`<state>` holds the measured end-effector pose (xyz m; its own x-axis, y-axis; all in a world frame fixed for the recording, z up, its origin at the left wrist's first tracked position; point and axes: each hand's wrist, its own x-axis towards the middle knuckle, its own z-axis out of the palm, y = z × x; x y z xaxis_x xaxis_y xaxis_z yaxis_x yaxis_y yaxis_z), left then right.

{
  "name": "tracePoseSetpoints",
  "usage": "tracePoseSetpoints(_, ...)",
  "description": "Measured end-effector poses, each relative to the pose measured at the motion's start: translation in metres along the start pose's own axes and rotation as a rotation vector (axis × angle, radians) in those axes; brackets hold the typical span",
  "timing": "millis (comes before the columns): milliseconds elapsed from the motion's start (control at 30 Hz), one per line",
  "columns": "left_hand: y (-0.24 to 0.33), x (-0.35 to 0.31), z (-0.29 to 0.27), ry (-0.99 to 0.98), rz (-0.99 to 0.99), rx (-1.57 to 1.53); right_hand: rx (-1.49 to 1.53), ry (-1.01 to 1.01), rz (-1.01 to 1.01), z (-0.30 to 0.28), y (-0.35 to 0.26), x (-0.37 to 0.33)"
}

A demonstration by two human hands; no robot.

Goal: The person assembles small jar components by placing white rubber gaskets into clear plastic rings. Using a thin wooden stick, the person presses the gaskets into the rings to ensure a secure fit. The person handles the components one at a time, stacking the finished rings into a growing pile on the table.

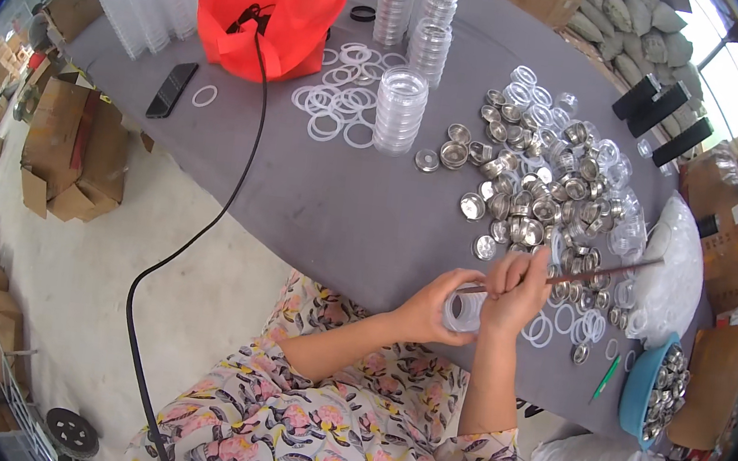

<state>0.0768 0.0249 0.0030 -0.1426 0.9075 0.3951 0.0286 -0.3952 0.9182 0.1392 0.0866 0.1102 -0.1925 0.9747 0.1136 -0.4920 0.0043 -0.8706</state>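
Note:
At the table's near edge my left hand (421,313) is closed around a clear, round plastic container (461,314), its open end showing. Just to the right, my right hand (513,294) grips a thin reddish-brown stick (605,273). One end of the stick reaches over the container's rim, the other points to the far right. Whether the tip touches the container I cannot tell. Beyond my hands lies a heap of small silver metal cups (528,230) mixed with clear plastic rings. Several loose white rings (541,330) lie right of my right wrist.
Stacked clear containers (401,111) stand at the back, beside scattered white rings (326,123). A red bag (305,36) with a black cable (261,118), a phone (172,90) and clear stacks are at left. A white plastic bag (672,274), blue basin (634,402) and green pen (605,378) are right.

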Motion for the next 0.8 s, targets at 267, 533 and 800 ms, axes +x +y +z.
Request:
tracePoseSetpoints(267, 0.010, -0.002, -0.010, -0.092, -0.060, 0.091, -1.179, -0.331, -0.077, -0.049, -0.041, -0.063)
tracePoseSetpoints(533, 0.021, -0.017, -0.029, -0.133, -0.056, 0.306, -1.065, -0.269, -0.450, -0.099, 0.009, -0.086)
tracePoseSetpoints(800, 0.031, -0.006, -0.027, 0.502, -0.114, -0.418, 0.268, 0.260, 0.637, -0.047, 0.039, -0.077)
